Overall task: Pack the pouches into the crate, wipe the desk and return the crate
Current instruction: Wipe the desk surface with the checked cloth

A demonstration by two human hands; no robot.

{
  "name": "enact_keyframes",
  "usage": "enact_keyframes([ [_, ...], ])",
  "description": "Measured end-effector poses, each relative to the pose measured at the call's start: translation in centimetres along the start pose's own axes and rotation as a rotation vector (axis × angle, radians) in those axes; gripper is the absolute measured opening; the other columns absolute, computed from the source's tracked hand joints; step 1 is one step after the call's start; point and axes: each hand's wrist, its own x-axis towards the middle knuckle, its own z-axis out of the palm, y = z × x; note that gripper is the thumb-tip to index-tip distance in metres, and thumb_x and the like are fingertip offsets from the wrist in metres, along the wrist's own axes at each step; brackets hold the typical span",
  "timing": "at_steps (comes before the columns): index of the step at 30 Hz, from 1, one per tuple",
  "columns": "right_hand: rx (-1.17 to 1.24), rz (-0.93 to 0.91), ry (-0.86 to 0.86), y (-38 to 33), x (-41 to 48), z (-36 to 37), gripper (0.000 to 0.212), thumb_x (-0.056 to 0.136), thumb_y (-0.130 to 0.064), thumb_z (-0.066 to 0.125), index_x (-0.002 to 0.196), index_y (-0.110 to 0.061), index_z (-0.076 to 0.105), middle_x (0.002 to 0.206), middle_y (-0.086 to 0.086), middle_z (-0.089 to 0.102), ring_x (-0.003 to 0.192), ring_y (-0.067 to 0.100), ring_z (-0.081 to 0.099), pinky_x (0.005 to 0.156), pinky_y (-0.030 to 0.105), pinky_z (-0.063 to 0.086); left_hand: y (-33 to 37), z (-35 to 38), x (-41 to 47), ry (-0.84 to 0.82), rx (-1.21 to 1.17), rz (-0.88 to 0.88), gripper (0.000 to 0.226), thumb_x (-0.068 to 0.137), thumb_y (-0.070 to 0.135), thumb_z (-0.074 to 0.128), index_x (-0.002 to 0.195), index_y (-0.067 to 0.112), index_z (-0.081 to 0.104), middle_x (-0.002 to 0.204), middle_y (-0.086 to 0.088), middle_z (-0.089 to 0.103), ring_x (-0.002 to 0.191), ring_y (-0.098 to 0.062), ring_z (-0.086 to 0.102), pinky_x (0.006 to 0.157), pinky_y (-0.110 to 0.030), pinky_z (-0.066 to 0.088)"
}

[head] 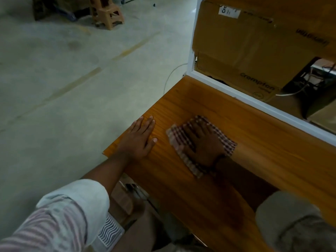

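A checked cloth [181, 135] lies flat on the wooden desk [254, 151], blurred by motion. My right hand [201, 142] presses down on the cloth with its fingers spread. Flat on the bare wood near the desk's left corner rests my left hand [140, 137], fingers straight, a short way left of the cloth. No pouches and no crate are in view.
A white-framed partition [254, 102] runs along the desk's far edge, with cardboard boxes [254, 42] and cables behind it. Concrete floor [72, 79] lies to the left, with a brown plastic stool [107, 13] at the top. Under the desk's front edge sit dim objects.
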Motion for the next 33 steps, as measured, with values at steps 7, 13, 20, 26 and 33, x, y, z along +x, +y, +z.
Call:
enact_keyframes([
  [7,-0.002,0.155,-0.023,-0.5,-2.1,0.2,0.083,0.091,-0.081,0.01,0.159,-0.035,0.003,0.168,-0.001,-0.005,0.153,0.021,-0.013,0.124,0.049,-0.002,-0.1,0.2,-0.1,-0.004,-0.003,-0.012,0.074,0.102,0.063,0.017,0.162,0.021,0.007,0.169,0.003,0.001,0.156,-0.024,-0.005,0.127,-0.043,0.003],
  [13,0.004,0.119,-0.002,-7.3,-4.2,1.1,0.082,0.094,-0.076,0.012,0.16,-0.028,0.008,0.168,0.005,0.003,0.154,0.03,-0.006,0.123,0.054,0.003,-0.3,0.4,-0.1,-0.016,0.013,-0.002,0.074,0.102,0.062,0.014,0.162,0.02,0.006,0.169,0.001,-0.002,0.156,-0.026,-0.007,0.126,-0.045,0.003],
  [20,-0.017,0.103,-0.015,-7.4,-7.2,1.6,0.081,0.093,-0.079,0.014,0.159,-0.034,0.006,0.168,-0.001,-0.002,0.154,0.023,-0.011,0.124,0.05,0.001,0.0,0.4,-0.5,-0.017,0.014,-0.007,0.075,0.102,0.062,0.01,0.162,0.019,0.004,0.169,-0.001,-0.003,0.155,-0.027,-0.007,0.126,-0.045,0.002],
  [26,-0.014,0.335,0.008,-8.1,-6.5,1.2,0.083,0.094,-0.077,0.01,0.16,-0.027,0.006,0.168,0.004,0.0,0.154,0.029,-0.007,0.123,0.051,-0.006,0.0,0.3,-0.5,-0.017,-0.011,-0.004,0.076,0.1,0.064,0.009,0.162,0.02,0.004,0.169,0.0,-0.004,0.155,-0.026,-0.009,0.126,-0.044,0.0],
  [33,0.008,0.108,-0.008,-8.9,-8.9,1.4,0.076,0.095,-0.076,0.014,0.159,-0.036,0.007,0.168,-0.001,0.002,0.154,0.023,-0.007,0.124,0.051,0.001,0.0,0.3,-0.5,-0.007,-0.019,0.0,0.075,0.101,0.062,0.012,0.162,0.019,0.005,0.169,0.0,-0.003,0.155,-0.027,-0.008,0.126,-0.042,-0.002],
])
